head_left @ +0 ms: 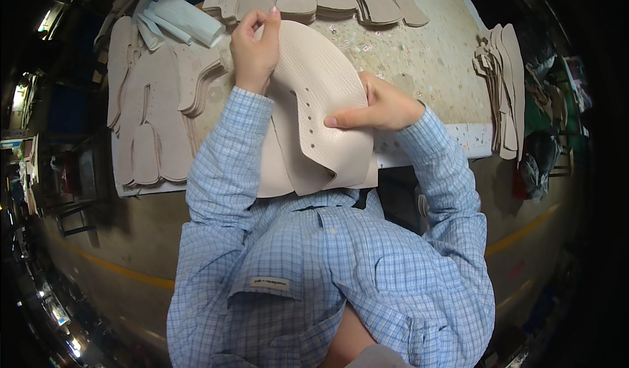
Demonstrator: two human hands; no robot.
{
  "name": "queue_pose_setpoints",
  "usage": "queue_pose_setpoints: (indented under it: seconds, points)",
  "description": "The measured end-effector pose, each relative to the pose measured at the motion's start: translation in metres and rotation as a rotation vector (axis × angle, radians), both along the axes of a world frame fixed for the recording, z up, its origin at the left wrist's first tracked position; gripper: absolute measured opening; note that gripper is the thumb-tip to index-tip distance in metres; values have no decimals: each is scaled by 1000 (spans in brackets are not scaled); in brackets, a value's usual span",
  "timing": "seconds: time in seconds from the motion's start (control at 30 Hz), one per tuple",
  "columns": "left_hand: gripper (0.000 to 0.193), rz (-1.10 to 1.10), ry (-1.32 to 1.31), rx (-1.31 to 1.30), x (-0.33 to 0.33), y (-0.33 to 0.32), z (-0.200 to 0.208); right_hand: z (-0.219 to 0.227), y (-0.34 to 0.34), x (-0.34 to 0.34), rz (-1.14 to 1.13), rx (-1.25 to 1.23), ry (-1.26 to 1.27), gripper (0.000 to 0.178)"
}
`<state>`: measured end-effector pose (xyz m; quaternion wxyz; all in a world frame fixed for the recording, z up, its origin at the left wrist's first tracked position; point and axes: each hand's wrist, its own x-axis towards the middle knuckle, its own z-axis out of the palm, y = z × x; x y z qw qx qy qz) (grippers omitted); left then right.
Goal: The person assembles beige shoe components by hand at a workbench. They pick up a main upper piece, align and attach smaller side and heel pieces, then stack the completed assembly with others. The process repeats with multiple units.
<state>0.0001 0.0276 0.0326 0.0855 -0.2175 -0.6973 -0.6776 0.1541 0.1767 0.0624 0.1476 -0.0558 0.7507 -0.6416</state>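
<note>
A pale beige leather piece [327,83] with a grained face and a row of punched holes is bent into a curve in front of me. My right hand [377,106] grips its right side, thumb pressed on the face and fingers behind. At its upper left edge, my left hand [257,48] is closed with fingers curled and the thumb pointing up; the fingertips' hold on the leather is partly hidden. Beneath the bent piece, more flat beige leather [274,165] lies at the table's front edge, near my body.
Stacks of cut leather pieces cover the table's left side [157,116] and its far edge [298,0]. A bundle of leather pieces [501,93] hangs over the right edge. Folded pale sheets [187,19] lie at the far left. Small scraps dot the worn tabletop [432,60].
</note>
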Motion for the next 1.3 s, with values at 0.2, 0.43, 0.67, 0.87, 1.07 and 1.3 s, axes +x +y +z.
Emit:
queue_pose_setpoints:
  seconds: [0.2, 0.43, 0.67, 0.87, 1.07, 1.3]
  points:
    - [32, 50, -11, -47, -9, -3, -7, 0, -2, 27, 73, 74, 40, 38]
    - [33, 99, -10, -85, -15, -4, -12, 0, -2, 61, 135, -118, -18, 35]
    - [33, 77, -39, -41, -22, -3, -16, 17, 1, 85, 240, -219, -135, 20]
    - [34, -94, -208, 8, -15, 20, -15, 34, 23, 78, 687, -188, 148, 14]
    - [28, -284, -392, -221, -1, 32, -10, 73, 46, 61, 746, -274, 170, 16]
    - [29, -673, -528, -161, -1, 17, 0, 42, 43, -5, -280, 153, 323, 24]
